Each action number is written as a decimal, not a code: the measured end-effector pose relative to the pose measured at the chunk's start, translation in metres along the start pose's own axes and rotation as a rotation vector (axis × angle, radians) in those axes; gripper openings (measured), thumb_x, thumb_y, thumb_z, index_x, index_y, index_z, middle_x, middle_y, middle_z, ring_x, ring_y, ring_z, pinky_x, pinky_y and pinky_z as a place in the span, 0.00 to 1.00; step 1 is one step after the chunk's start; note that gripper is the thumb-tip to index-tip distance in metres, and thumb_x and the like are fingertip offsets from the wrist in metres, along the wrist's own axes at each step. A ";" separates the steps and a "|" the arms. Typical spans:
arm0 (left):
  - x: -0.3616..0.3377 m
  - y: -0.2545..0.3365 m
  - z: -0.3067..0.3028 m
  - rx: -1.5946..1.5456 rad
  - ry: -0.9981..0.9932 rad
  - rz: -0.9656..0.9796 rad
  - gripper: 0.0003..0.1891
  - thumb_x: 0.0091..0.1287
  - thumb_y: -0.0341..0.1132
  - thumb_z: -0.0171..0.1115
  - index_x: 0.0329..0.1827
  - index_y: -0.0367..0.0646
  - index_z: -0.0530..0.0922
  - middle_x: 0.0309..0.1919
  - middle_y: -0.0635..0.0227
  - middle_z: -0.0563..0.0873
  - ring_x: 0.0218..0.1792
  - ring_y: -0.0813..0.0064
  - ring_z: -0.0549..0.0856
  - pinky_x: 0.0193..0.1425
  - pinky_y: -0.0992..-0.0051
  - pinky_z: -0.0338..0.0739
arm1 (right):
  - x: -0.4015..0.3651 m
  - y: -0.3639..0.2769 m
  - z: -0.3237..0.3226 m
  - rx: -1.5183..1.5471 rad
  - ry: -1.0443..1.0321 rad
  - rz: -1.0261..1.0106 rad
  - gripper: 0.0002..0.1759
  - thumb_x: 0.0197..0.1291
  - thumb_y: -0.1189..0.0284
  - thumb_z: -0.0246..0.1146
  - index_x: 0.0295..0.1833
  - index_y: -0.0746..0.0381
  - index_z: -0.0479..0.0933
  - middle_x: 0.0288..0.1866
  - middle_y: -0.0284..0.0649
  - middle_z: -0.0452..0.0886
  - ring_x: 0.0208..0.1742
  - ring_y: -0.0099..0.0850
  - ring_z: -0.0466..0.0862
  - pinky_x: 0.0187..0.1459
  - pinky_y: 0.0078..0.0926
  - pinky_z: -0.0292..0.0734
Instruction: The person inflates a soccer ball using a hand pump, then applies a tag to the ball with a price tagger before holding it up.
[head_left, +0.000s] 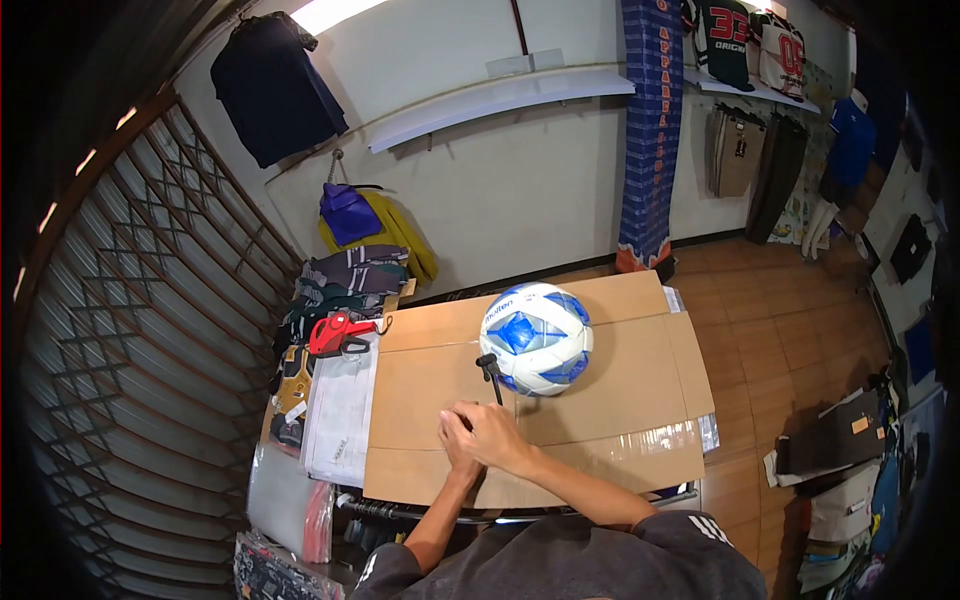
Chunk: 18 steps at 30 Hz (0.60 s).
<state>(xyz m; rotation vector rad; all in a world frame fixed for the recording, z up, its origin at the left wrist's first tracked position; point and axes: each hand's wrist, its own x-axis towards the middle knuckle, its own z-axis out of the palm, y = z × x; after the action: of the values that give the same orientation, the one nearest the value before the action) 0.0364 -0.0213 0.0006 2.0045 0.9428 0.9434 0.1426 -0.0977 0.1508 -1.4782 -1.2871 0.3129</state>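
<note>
My left hand [453, 430] and my right hand [500, 438] are closed together near the front middle of the cardboard [420, 385], the right one overlapping the left. From between them a slim black hand pump [496, 388] sticks up, with a T-shaped end on a thin rod. Its lower part is hidden by my fingers. Just beyond that end sits a white and blue football [540, 345] with "molten" printed on it; the pump's end overlaps the ball's lower left edge in this view.
A red and black tagging gun [340, 334] lies on white papers [340, 420] left of the cardboard. Folded clothes [350, 275] are piled behind it. A metal folding gate [170, 330] stands at left. Stacked garments [845, 500] and a mannequin in a blue shirt [848, 140] are at right.
</note>
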 end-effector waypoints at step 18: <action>-0.002 0.011 -0.003 0.309 0.063 0.126 0.23 0.76 0.43 0.66 0.69 0.41 0.80 0.66 0.58 0.81 0.71 0.54 0.76 0.74 0.51 0.67 | 0.015 -0.041 -0.008 -0.067 -0.091 -0.069 0.23 0.76 0.54 0.66 0.34 0.62 0.86 0.23 0.56 0.83 0.26 0.57 0.86 0.29 0.53 0.81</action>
<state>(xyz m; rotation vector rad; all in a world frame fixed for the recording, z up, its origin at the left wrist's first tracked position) 0.0366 -0.0274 0.0103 2.3271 1.0599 0.9817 0.1321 -0.0978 0.1940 -1.4862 -1.4304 0.2965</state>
